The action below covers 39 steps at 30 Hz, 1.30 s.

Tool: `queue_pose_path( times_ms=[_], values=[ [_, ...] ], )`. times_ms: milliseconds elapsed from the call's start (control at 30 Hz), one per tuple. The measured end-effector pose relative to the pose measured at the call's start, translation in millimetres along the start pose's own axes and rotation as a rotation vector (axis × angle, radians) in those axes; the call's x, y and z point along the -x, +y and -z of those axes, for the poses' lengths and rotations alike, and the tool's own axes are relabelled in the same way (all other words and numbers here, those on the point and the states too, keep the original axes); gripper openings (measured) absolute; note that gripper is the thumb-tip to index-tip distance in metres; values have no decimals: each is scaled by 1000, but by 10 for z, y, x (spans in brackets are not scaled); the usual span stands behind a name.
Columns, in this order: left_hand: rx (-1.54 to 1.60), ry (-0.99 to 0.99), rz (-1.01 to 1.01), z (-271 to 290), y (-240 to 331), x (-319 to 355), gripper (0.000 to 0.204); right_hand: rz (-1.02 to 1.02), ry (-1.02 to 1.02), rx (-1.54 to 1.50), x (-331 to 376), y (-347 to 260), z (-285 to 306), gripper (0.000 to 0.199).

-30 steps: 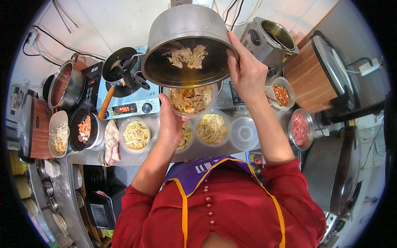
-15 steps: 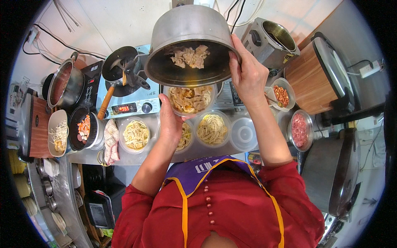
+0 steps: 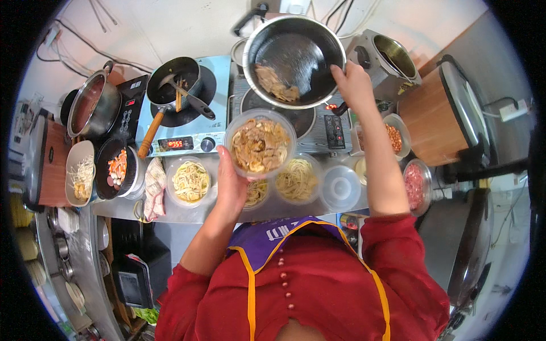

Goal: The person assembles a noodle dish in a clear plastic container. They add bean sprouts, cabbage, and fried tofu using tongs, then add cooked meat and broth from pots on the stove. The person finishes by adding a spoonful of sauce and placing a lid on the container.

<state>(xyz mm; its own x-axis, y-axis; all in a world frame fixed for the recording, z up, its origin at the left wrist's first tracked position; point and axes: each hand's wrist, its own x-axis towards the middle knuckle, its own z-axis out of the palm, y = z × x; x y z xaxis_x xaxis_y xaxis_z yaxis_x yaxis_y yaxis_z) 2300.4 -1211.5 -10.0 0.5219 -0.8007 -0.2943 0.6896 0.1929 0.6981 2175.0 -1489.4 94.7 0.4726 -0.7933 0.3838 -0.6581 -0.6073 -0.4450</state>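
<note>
My left hand (image 3: 230, 184) holds up a clear plastic bowl (image 3: 232, 139) with noodles topped by brown meat slices (image 3: 260, 139). At the right rim of a deep metal pot (image 3: 290, 51), my right hand (image 3: 354, 85) is closed on it; whether it has rim or handle is unclear. The pot is tilted toward me, behind the bowl and over the right induction cooker (image 3: 335, 135). More meat slices (image 3: 276, 84) cling inside the pot. Several round tubs of noodles (image 3: 191, 181) stand along the counter's near side, one partly hidden by my left hand.
On the left are a blue cooker (image 3: 213, 128) with a small wooden-handled pan (image 3: 170, 65), a bigger pot (image 3: 91, 105), a cloth (image 3: 154, 190) and vegetable bowls. An empty tub (image 3: 340, 187), peanuts (image 3: 393, 137), raw meat (image 3: 414, 184) and a wood-patterned cooker (image 3: 435, 113) are on the right.
The pot has swung up and right, away from the bowl, and is tipped less steeply; less meat shows inside. My left hand has lifted the bowl a little toward me.
</note>
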Motion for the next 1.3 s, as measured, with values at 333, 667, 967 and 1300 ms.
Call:
queue_pose_path(
  times_ms=[333,667,967,1300],
  values=[
    [14,265,-176,861,438,982,75,-189,-819,-391,-237,758,-747,37],
    [120,385,-299,1547,686,1521,76,543,-68,356,-221,-181,-765,27],
    [159,386,-355,1938,1037,1736,85,606,-567,129,365,-2190,-1553,78],
    [193,561,-533,2108,1600,2086,87,547,-419,-6,344,-2141,-1626,60]
  ],
)
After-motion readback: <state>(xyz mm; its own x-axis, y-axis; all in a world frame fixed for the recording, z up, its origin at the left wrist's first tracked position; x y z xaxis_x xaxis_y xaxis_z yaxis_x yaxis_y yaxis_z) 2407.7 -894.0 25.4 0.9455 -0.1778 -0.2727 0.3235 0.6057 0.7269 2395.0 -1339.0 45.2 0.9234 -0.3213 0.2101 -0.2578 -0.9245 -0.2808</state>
